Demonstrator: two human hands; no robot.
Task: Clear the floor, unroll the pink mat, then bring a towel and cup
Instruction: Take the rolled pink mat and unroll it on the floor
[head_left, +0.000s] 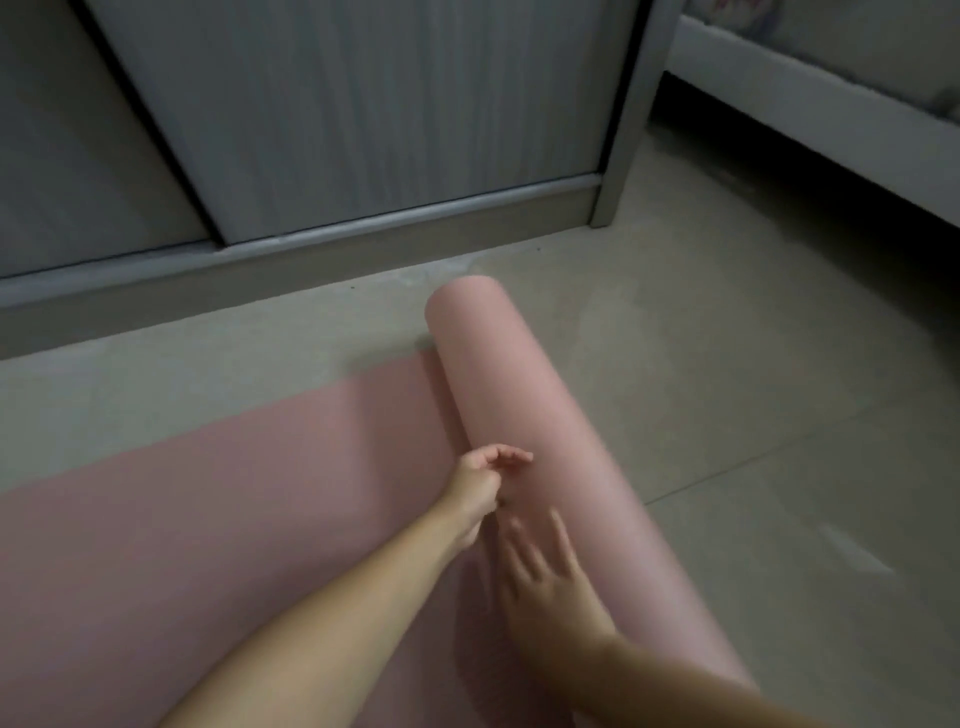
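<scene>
The pink mat (208, 519) lies partly unrolled on the floor, its flat part spreading to the left. The part that is still rolled (519, 395) runs as a thick tube from the centre toward the lower right. My left hand (483, 483) rests against the near side of the roll with fingers loosely curled. My right hand (545, 577) lies flat on the roll just below it, fingers spread. Neither hand grips anything. No towel or cup is in view.
A grey wardrobe with sliding doors (337, 130) stands along the far side, its base close to the mat's far edge. A white bed frame (831, 119) is at the upper right with dark space beneath. Bare tiled floor (753, 389) lies right of the roll.
</scene>
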